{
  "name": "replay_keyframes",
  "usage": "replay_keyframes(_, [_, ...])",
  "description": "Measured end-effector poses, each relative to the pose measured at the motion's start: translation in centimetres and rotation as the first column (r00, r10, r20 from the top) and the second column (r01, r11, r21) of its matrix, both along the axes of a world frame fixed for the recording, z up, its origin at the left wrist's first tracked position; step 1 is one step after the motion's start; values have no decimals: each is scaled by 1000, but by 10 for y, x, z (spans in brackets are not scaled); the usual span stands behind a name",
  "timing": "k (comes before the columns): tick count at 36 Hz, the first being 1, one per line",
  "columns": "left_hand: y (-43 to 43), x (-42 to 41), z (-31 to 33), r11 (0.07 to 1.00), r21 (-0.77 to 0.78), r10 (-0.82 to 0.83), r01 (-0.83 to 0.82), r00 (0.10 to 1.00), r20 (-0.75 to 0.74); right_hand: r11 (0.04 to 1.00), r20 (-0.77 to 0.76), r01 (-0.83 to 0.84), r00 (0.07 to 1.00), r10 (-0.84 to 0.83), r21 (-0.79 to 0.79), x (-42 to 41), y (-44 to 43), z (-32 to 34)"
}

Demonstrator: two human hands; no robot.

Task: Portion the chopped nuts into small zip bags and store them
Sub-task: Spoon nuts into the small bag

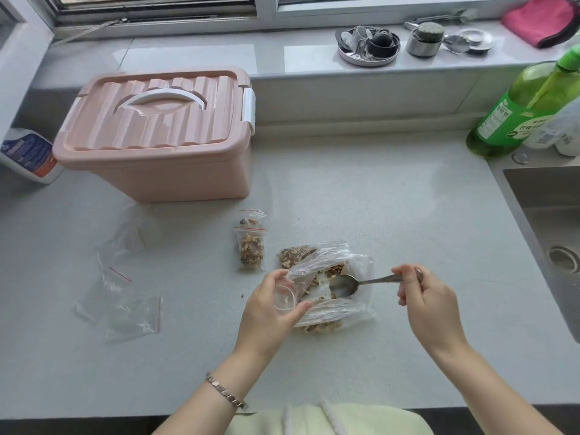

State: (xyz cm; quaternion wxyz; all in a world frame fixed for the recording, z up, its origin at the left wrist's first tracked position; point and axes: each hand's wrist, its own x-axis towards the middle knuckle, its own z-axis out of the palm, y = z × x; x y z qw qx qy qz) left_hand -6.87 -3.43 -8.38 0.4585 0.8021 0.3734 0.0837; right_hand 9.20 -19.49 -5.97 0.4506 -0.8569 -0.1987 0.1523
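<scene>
A home kitchen: steel sink (546, 215), countertop (376, 189), dish-soap bottle (514, 111).

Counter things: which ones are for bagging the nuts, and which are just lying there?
For the job: spoon in the right hand, small zip bag in the left hand, big nut bag, filled bags, empty zip bags, pink box.
Just lying about: green bottle, cleaner bottle, pink cloth, metal dishes on the sill, sink.

Pale grey surface (376, 189): pink lidded box (157, 136), filled zip bags (251, 249), empty zip bags (119, 306), open nut bag (342, 312), green bottle (508, 120).
</scene>
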Motion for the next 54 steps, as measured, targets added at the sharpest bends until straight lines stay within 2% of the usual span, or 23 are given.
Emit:
replay_keyframes(3, [1,-1,1,1000,-8,18,-18,1000,11,997,-113,73,991,-68,35,-6,5,-15])
replay_keyframes(7, [1,-1,4,1000,-22,14,-13,1000,13,991,-297,106,952,-77,82,-18,16,-31])
replay_keyframes(12, [1,-2,5,1000,-18,17,-17,1000,9,984,-532,164,840,-104,67,-30,24,-47])
replay_keyframes(18, [0,-2,4,1000,-17,8,-8,1000,10,954,-599,295,773,-207,50,-19,12,-40])
replay_keyframes(31, [-5,6,6,998,-14,-56,55,998,-25,924,-534,348,817,-216,158,16,-12,13])
replay_keyframes(41, [-4,16,16,998,-48,-46,44,998,-38,952,-410,167,911,-50,255,17,18,64])
replay_keyframes(49, [-7,20,16,996,-75,-40,39,999,-9,978,-126,-73,987,98,193,-3,32,79])
replay_keyframes(54, [-9,18,12,997,-66,-32,31,999,-8,963,157,-255,958,239,92,-16,34,89])
